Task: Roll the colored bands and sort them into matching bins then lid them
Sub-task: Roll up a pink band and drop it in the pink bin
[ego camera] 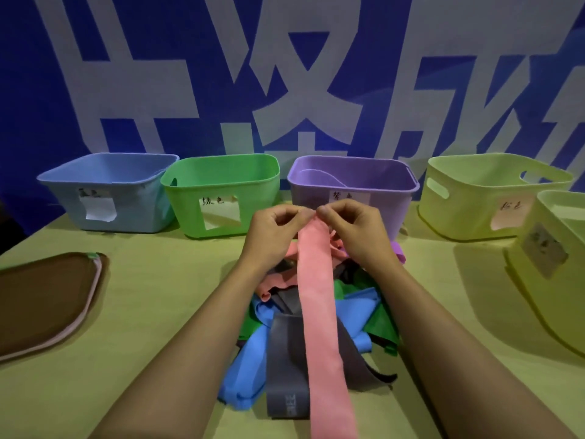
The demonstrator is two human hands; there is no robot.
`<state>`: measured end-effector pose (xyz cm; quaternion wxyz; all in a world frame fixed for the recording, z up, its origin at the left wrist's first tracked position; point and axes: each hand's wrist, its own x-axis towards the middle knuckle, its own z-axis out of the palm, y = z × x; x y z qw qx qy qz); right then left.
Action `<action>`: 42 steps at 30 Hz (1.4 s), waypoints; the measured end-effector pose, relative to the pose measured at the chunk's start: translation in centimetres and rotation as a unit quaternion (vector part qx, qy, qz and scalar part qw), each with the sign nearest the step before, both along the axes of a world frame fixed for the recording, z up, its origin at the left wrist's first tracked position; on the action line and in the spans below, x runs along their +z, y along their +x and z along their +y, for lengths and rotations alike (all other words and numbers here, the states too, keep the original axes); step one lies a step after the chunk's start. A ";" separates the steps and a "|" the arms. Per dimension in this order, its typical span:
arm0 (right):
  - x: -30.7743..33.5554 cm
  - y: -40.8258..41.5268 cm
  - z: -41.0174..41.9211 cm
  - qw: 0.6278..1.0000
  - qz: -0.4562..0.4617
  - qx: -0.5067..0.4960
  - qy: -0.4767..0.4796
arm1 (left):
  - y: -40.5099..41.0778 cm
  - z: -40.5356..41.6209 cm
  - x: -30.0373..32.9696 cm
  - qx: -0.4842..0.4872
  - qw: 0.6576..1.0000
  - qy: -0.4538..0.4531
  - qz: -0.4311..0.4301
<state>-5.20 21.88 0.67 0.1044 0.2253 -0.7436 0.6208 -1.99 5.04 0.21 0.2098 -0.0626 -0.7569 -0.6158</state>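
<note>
A long pink band lies stretched toward me over a heap of bands. My left hand and my right hand both pinch its far end between thumb and fingers. Under it lie a grey band, blue bands, green bands and a purple band. Along the back stand a blue bin, a green bin, a purple bin holding a purple band, and a yellow bin. All the bins are without lids and bear paper labels.
A second yellow bin stands nearer at the right edge. A stack of flat lids, brown on top, lies at the left of the table. A blue wall with large white characters rises right behind the bins.
</note>
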 end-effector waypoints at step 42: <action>0.8 12.4 2.0 0.946 -0.219 0.146 0.188 | -0.3 -0.2 2.3 0.159 0.979 0.130 -0.013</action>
